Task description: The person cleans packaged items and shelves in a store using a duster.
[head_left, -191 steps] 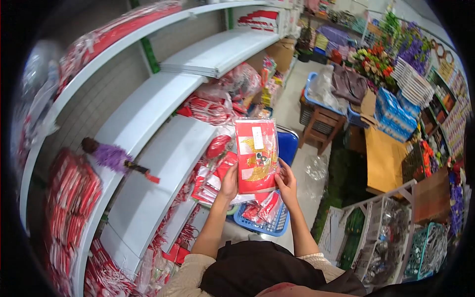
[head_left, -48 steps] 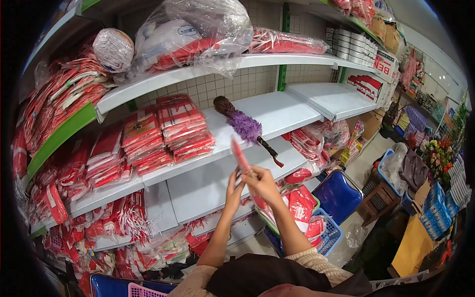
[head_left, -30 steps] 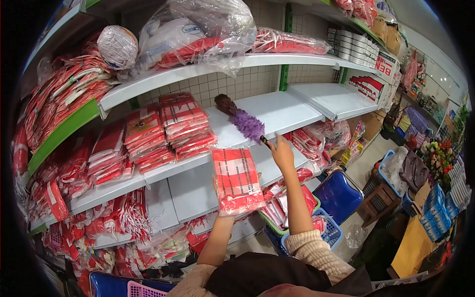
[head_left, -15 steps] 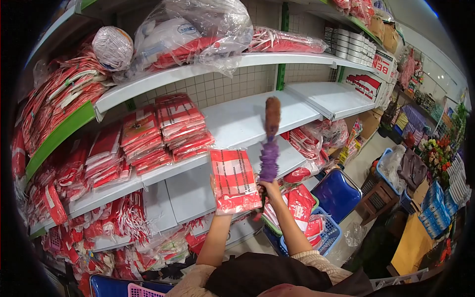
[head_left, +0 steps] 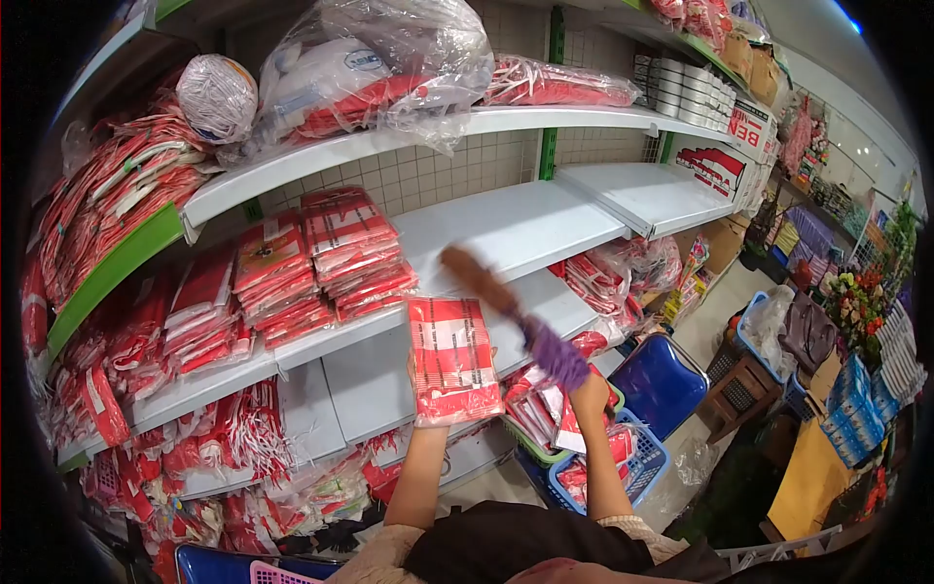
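Note:
My left hand [head_left: 413, 375] supports a red and white plastic-wrapped packet [head_left: 453, 358] from below and behind; most of its fingers are hidden by the packet. My right hand [head_left: 591, 397] is closed round the lower end of a duster [head_left: 555, 355] with purple and brown fluff. The duster slants up to the left, its brown tip blurred above the packet's upper right, in front of the shelf [head_left: 506, 234]. Neat stacks of similar red packets [head_left: 355, 248] stand on that shelf, left of the duster.
Bagged goods [head_left: 379, 73] and a string ball [head_left: 217, 98] lie on the upper shelf [head_left: 321, 154]. More red bundles fill the lower left. At the right are a blue basket [head_left: 650, 467], a blue chair [head_left: 662, 378] and a wooden stool [head_left: 744, 389].
My right hand has moved right, and the duster has swung from upright to a slant with its tip to the left. The packet in my left hand has shifted slightly left.

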Motion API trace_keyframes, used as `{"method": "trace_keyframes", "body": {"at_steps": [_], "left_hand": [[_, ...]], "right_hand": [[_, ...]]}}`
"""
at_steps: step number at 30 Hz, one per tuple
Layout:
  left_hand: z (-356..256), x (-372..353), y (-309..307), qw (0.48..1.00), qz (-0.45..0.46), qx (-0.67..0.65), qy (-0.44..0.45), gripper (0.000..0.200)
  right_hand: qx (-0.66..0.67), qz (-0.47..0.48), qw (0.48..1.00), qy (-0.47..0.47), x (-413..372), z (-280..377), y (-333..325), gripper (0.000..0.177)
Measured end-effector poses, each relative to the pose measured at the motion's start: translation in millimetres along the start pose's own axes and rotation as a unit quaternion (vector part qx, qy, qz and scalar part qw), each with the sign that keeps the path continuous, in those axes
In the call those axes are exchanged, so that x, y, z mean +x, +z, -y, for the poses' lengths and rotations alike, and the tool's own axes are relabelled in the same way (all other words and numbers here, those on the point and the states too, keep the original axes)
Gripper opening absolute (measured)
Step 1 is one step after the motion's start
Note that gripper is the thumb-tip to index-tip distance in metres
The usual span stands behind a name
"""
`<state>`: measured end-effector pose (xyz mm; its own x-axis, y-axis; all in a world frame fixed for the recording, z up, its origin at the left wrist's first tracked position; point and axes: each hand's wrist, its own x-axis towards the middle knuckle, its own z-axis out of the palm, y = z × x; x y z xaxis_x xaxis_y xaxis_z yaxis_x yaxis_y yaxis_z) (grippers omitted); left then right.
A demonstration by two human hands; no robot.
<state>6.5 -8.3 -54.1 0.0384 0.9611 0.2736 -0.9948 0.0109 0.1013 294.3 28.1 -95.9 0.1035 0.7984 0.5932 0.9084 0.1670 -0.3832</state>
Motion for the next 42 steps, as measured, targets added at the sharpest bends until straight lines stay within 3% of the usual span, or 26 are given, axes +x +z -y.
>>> {"method": "trace_keyframes", "body": {"at_steps": [3, 7, 10, 14, 20, 25, 27, 30, 34, 38, 42], "left_hand": [[1.9, -0.8, 1.6, 1.000, 0.000, 0.003, -0.005, 0.079], [5.3, -0.6, 0.2, 1.000, 0.001, 0.007, -0.009, 0.078], [7.0, 0.1, -0.4, 1.000, -0.002, 0.006, -0.013, 0.078], [8.5, 1.2, 1.1, 1.000, -0.001, 0.008, -0.015, 0.077], [11.0, 0.7, -3.6, 1.000, 0.001, 0.011, -0.016, 0.076], [9.6, 1.2, -4.3, 1.000, 0.000, 0.012, -0.014, 0.075], [8.6, 1.0, -3.9, 1.000, 0.001, 0.015, -0.014, 0.075], [8.2, 1.4, -3.6, 1.000, 0.003, 0.019, -0.014, 0.075], [7.5, 0.0, -3.2, 1.000, 0.002, 0.019, -0.017, 0.074], [7.4, 1.2, -2.7, 1.000, 0.005, 0.021, -0.015, 0.073], [6.2, 0.9, -4.5, 1.000, 0.007, 0.023, -0.015, 0.073]], "right_hand": [[-0.008, -0.032, 0.995, 0.093, -4.2, -4.3, -0.5, 0.025], [0.111, -0.037, 0.987, -0.112, -4.4, -22.2, -9.5, 0.027], [0.040, -0.005, 0.996, -0.074, -7.0, -19.3, -15.8, 0.027], [0.014, -0.051, 0.997, 0.064, -12.2, -13.7, -8.8, 0.026], [0.083, 0.001, 0.991, -0.109, -2.0, -22.2, -25.3, 0.027], [0.014, -0.022, 1.000, 0.011, -11.2, -38.3, 3.3, 0.029], [-0.029, -0.027, 0.999, 0.027, -7.9, -19.7, -21.2, 0.031], [0.103, -0.027, 0.990, -0.091, -5.5, -28.0, -23.2, 0.033], [0.037, 0.013, 0.997, -0.071, -11.9, -39.2, -10.2, 0.033], [0.056, -0.033, 0.998, 0.010, -15.1, -29.4, -11.4, 0.031], [0.069, -0.040, 0.993, -0.086, -10.0, -20.5, -29.0, 0.027]]}}
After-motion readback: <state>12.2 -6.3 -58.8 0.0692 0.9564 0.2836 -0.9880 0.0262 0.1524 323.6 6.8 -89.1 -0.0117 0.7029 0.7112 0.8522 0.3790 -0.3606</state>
